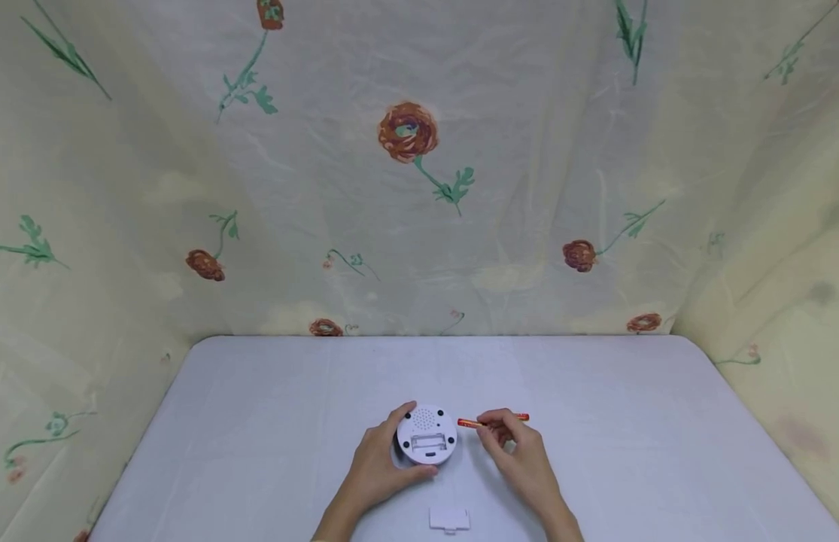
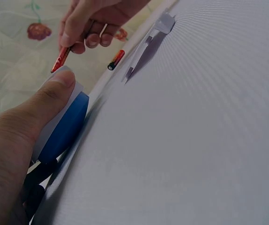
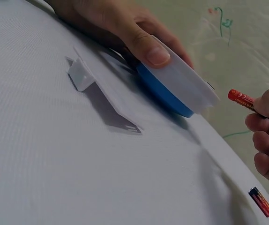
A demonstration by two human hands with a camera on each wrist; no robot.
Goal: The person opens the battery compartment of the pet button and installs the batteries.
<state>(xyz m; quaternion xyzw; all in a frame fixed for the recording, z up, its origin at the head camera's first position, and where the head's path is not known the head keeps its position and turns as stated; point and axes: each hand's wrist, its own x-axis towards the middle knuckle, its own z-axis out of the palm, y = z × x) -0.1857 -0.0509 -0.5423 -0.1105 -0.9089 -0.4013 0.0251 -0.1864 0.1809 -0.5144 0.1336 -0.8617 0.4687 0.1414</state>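
My left hand (image 1: 381, 459) grips a round white device (image 1: 424, 419), thumb at the near edge and fingers round the far side. Its upturned face shows speaker holes, several dark feet and a battery compartment (image 1: 429, 443) with bare metal contacts. A blue band (image 3: 165, 96) circles its lower side in the right wrist view. To the right, my right hand (image 1: 517, 452) pinches a red battery (image 1: 469, 423), one end pointing toward the device, apart from it. A second red battery (image 3: 262, 202) lies on the table beyond that hand, partly hidden in the head view.
A white battery cover (image 1: 449, 519) with a small tab lies on the table near the front edge, below the device. The white table (image 1: 270, 421) is bordered at the back and sides by a flowered curtain (image 1: 311, 188).
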